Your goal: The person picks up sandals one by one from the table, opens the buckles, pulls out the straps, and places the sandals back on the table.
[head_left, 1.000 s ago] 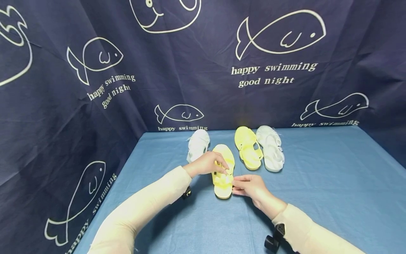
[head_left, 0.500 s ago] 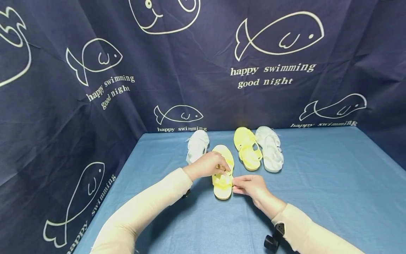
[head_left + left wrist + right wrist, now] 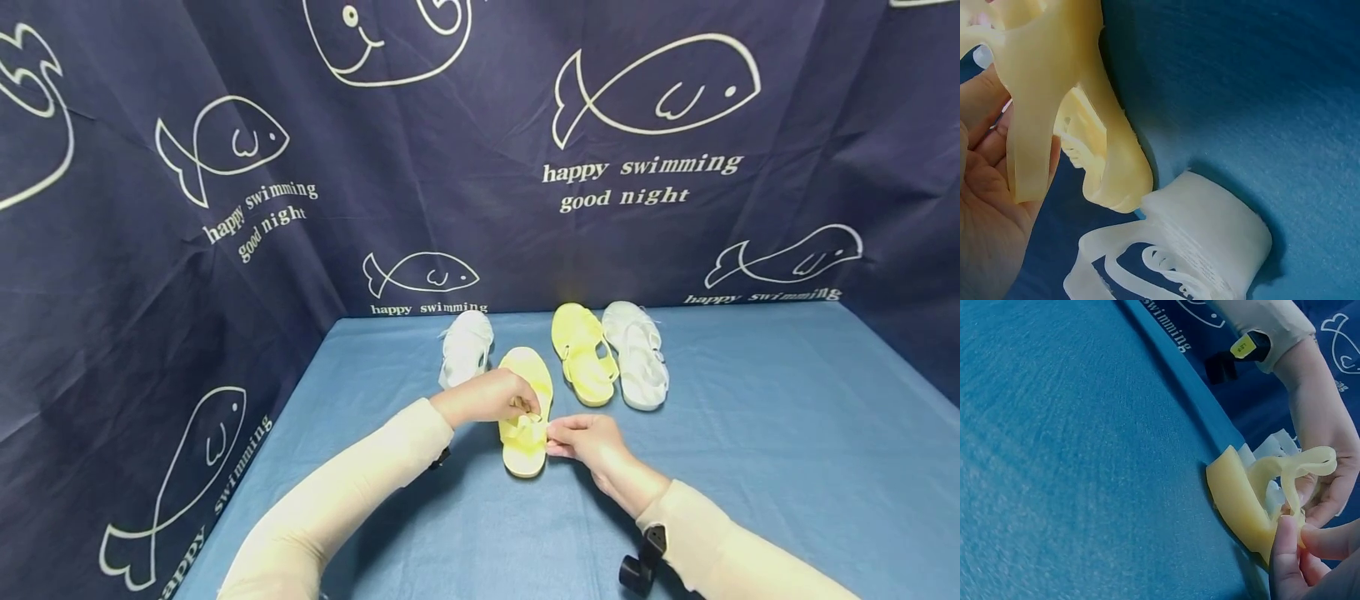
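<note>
A yellow sandal (image 3: 523,462) lies on the blue cloth, its heel end towards me. From the left, my left hand (image 3: 491,393) reaches over it, fingers curled at its strap. The left wrist view shows a loose strap end (image 3: 1030,150) lying across the palm, with some fingers hidden behind it. At the sandal's right side near the heel, my right hand (image 3: 592,442) pinches the strap between thumb and fingertips. In the right wrist view, a looped part of the strap (image 3: 1319,461) stands up above those fingertips.
A white sandal (image 3: 467,346) stands just behind my left hand, partly covered by it. Farther right are another yellow sandal (image 3: 588,358) and another white sandal (image 3: 637,358), side by side. A dark blue curtain (image 3: 450,183) with fish prints rises behind the blue cloth (image 3: 787,433).
My left fingers have shifted slightly at the strap, and the strap's dark fastening no longer shows. My right hand keeps pinching at nearly the same spot. The head view has tilted slightly.
</note>
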A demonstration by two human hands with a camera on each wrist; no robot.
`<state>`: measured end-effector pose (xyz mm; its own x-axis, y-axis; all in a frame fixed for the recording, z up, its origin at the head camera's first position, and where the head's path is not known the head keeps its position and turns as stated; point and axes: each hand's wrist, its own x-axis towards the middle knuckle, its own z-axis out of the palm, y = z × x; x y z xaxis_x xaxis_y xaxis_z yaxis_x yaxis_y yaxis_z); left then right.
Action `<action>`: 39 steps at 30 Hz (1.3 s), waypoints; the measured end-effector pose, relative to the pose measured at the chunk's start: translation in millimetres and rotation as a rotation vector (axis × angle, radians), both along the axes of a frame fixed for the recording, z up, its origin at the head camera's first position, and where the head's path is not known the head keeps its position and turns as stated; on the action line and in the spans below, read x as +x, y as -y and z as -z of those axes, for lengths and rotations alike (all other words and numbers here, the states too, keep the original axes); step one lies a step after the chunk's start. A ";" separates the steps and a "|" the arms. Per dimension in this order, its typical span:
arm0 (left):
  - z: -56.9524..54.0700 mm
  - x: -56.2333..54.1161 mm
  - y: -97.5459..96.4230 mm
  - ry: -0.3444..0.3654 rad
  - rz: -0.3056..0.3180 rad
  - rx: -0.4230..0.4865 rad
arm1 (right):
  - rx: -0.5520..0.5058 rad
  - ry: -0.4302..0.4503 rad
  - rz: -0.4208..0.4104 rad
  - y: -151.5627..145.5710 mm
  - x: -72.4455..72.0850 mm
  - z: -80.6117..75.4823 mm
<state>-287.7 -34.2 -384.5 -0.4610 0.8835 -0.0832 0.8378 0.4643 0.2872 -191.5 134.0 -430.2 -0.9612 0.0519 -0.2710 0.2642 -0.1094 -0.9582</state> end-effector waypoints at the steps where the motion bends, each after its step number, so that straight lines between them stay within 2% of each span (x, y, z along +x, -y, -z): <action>1: 0.6 0.2 0.3 0.003 -0.001 -0.002 | -0.001 0.004 0.003 0.3 -0.2 0.6; 6: 4.6 -0.5 2.5 0.032 -0.017 0.036 | -0.012 0.025 0.006 -0.3 -1.7 2.0; 12: 15.8 -3.5 8.6 0.135 -0.105 0.182 | -0.071 0.047 -0.009 -1.7 -1.5 2.0; 16: 17.3 -5.1 8.9 0.193 -0.116 0.238 | -0.085 0.058 -0.005 -2.1 -1.8 3.0; 21: 16.3 -7.0 6.2 0.228 -0.127 0.248 | -0.064 0.045 0.013 -2.8 -3.7 4.2; 25: 15.6 -6.3 4.9 0.262 -0.153 0.257 | -0.090 0.054 0.030 -3.3 -4.5 4.6; 29: 15.1 -5.3 4.7 0.262 -0.172 0.271 | -0.113 0.057 0.038 -3.6 -5.2 4.7; 34: 15.2 -4.7 4.6 0.259 -0.186 0.271 | -0.136 0.070 0.017 -4.2 -6.0 4.7; 39: 15.4 -4.3 5.6 0.266 -0.164 0.264 | -0.143 0.073 -0.022 -3.0 -6.0 5.9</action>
